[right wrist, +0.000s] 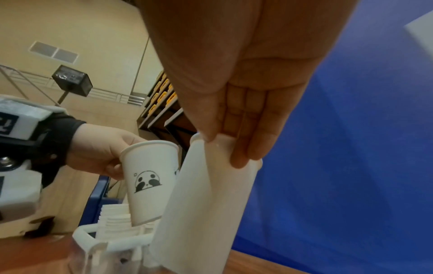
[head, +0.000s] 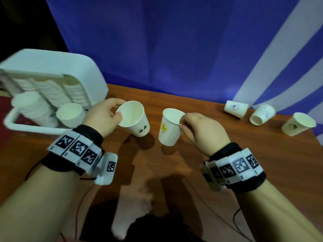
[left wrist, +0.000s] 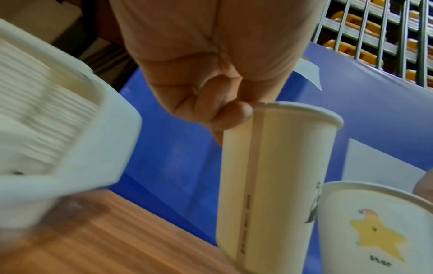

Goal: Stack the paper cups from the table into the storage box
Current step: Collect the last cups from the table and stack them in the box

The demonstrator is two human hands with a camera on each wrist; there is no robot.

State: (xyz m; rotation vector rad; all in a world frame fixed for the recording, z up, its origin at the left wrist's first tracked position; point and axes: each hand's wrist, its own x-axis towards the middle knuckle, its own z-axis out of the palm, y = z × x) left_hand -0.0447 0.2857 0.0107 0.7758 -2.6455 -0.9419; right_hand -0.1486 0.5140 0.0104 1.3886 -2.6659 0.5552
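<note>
Both cups are lifted clear of the table (head: 218, 154), the left hand (head: 103, 117) pinching the panda cup (head: 134, 118) by its rim, the right hand (head: 201, 130) pinching the star cup (head: 170, 127) likewise; nesting them seemingly comes next, before the storage box (head: 52, 84) beside the left hand.

Blue-and-white backdrop (head: 174, 49), metal railing (left wrist: 386, 27), black box (right wrist: 72, 80) on pole.

I hold both forearms extended forward. My left hand (head: 104, 116) pinches between thumb and curled fingers; my right hand (head: 201, 130) pinches likewise. Both wrists carry marker bands (head: 75, 151).
</note>
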